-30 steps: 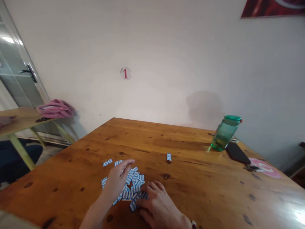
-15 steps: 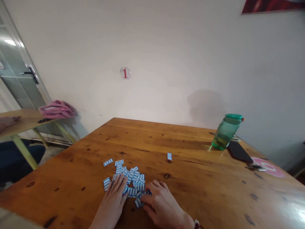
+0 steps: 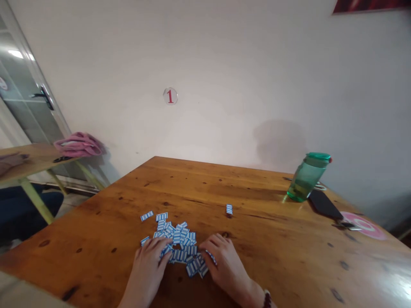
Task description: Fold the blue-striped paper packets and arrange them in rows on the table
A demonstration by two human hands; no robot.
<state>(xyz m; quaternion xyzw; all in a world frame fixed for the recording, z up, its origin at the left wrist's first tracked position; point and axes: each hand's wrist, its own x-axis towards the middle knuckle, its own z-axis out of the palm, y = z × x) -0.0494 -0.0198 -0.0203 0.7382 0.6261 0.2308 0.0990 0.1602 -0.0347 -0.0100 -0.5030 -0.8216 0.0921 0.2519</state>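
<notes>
A loose pile of small cards point(image 3: 176, 236) with blue and white stripes lies on the wooden table, many overlapping. My left hand point(image 3: 148, 261) rests on the pile's left side, fingers bent and apart from the thumb, gripping nothing that I can see. At the right edge my right hand point(image 3: 224, 261) arches over a few cards point(image 3: 194, 265), its fingers curved and the thumb apart. One card point(image 3: 211, 256) shows in the gap under that hand; whether it is touched is hard to see. Single cards lie apart, one beyond the pile point(image 3: 147, 216) and one farther right point(image 3: 229, 209).
A green water bottle point(image 3: 308, 177) stands at the table's right, beside a black flat phone-like object point(image 3: 325, 205) and a pink round disc point(image 3: 374, 229) with keys point(image 3: 346, 225). To the left, another table point(image 3: 35, 162) bears a pink cloth point(image 3: 78, 145) and another person's hand point(image 3: 14, 159).
My left hand has pulled back slightly and its fingers have bent. My right hand has shifted a little right and loosened, uncovering cards at the pile's near right side. The view has tilted slightly.
</notes>
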